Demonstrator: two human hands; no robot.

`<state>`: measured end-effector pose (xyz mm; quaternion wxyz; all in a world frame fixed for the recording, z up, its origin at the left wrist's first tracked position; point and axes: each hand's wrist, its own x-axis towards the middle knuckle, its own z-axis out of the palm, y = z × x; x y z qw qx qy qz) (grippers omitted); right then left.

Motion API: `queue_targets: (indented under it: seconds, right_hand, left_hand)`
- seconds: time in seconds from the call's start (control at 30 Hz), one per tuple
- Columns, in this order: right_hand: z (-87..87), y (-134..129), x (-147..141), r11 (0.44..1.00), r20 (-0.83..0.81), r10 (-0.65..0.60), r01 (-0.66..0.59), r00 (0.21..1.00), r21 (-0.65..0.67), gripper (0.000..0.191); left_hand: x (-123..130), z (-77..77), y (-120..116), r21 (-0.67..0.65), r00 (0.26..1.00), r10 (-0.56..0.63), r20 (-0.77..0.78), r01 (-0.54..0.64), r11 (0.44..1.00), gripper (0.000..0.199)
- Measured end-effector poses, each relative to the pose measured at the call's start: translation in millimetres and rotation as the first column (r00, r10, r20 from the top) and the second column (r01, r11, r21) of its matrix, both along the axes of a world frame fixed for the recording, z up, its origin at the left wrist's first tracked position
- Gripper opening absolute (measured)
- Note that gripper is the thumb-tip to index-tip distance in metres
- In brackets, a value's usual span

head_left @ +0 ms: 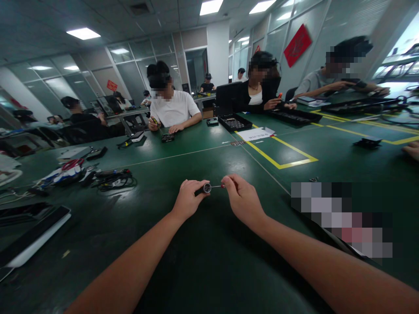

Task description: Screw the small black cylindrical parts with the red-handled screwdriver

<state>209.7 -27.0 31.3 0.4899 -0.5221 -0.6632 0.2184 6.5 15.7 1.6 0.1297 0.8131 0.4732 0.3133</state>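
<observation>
Both hands raised, fingers curled.

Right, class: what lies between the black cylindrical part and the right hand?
In the head view, a thin metal shaft, red near the right hand, reaches toward the black cylindrical part.

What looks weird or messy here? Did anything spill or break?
I can't see any spill or break. The black cables lie in a messy tangle on the left of the green table. Nearer the front, a small yellowish scrap lies by itself, like a dropped bit.
</observation>
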Motion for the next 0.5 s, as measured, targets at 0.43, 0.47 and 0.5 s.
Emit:
queue_targets:
  seconds: [0.43,0.47,0.5]
  right_hand:
    - [-1.6,0.0,-0.1,0.998,-0.057,0.059,-0.06,0.997,-0.012,0.025]
    - [-2.7,0.3,-0.5,0.998,-0.08,0.055,-0.057,0.995,-0.014,0.021]
    - [-3.8,0.6,-0.8,0.999,-0.112,0.05,-0.052,0.992,-0.017,0.018]
  left_hand:
    - [0.9,0.1,0.2,0.019,0.999,0.044,0.031,-0.044,0.999,0.031]
    - [0.7,-0.3,0.4,0.021,0.998,0.052,0.04,-0.053,0.998,0.031]
    - [0.5,-0.5,0.6,0.021,0.997,0.06,0.048,-0.061,0.998,0.032]
